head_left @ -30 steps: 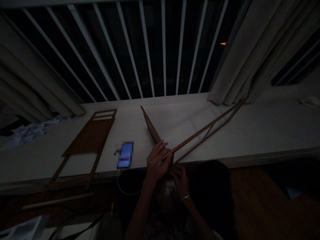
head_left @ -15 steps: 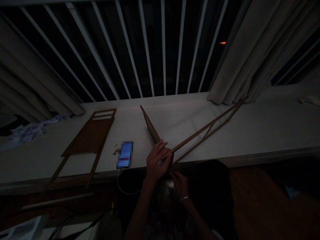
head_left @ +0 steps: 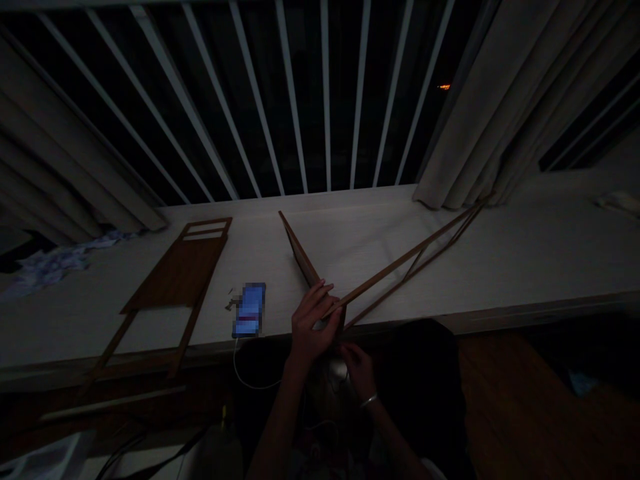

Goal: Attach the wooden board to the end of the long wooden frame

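Note:
A brown wooden folding frame (head_left: 395,273) stands on the white ledge with its parts spread in a V. One side holds a panel (head_left: 301,257) seen nearly edge-on; the other is made of long thin rails reaching right. My left hand (head_left: 314,323) is wrapped round the corner where the two sides meet. Just below that corner is my right hand (head_left: 359,369), its fingertips pinched together close to the frame's lower end. Whatever they hold is too dark and small to name.
On the ledge (head_left: 540,247) to the left lies a flat wooden panel with legs (head_left: 175,273). Between it and the frame sits a lit phone (head_left: 249,310) on a white cable (head_left: 245,380), small hardware beside it. Window bars (head_left: 327,100) and curtains (head_left: 465,100) stand behind.
Very little differs. The view has shifted slightly, and my right hand's fingers have moved a little under the corner. My left hand keeps its hold on the frame.

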Motion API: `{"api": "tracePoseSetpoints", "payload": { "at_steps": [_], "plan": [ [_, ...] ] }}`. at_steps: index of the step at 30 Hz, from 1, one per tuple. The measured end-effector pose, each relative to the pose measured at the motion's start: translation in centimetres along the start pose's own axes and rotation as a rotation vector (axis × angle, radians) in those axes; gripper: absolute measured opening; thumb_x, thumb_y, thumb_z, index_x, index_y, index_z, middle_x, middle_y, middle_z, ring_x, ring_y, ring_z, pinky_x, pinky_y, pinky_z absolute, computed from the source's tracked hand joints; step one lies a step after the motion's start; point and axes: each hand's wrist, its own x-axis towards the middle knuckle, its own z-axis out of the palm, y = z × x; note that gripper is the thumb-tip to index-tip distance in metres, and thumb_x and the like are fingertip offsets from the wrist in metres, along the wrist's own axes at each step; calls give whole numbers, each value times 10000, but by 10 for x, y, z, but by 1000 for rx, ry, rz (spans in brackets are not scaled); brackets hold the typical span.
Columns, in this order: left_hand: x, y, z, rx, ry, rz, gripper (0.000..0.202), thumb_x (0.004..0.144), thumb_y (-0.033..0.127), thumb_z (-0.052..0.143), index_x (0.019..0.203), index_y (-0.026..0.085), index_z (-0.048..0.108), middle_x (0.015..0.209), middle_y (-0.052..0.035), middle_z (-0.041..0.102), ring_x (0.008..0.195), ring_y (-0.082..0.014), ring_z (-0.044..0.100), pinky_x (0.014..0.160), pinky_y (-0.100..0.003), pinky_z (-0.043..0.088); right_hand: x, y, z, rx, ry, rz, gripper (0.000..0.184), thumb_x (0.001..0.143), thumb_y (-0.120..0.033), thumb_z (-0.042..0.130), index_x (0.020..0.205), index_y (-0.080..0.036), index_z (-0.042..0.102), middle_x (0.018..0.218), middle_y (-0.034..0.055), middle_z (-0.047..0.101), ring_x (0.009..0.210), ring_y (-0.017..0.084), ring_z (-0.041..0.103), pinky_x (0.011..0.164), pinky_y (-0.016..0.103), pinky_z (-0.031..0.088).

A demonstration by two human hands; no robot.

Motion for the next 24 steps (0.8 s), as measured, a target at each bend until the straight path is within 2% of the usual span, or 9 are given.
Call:
{"api": "tracePoseSetpoints", "payload": {
  "at_steps": [6, 15, 24],
  "plan": [
    [-1, 0, 0, -13, -3, -11, 202, 725, 115, 568, 917, 171, 598, 1080, -78, 584, 1115, -226, 464, 925, -432, 422, 1, 8, 5, 123, 34, 61, 289, 668, -422, 613, 791, -165, 660, 792, 66, 677, 768, 204, 612, 730, 331, 475],
    [-1, 1, 0, 2, -7, -17, 179, 736, 137, 560, 907, 170, 601, 1062, -78, 585, 1109, -228, 467, 918, -435, 423, 5, 24, 7, 119, 38, 69, 288, 633, -399, 648, 802, -165, 641, 817, 64, 666, 781, 201, 608, 746, 339, 471],
    [-1, 2, 1, 35, 6, -24, 170, 729, 141, 571, 892, 174, 607, 1029, -69, 589, 1100, -217, 468, 919, -420, 416, 3, 22, 9, 141, 18, 64, 302, 642, -405, 642, 821, -165, 612, 813, 63, 660, 768, 196, 613, 731, 331, 478]
  ]
}}
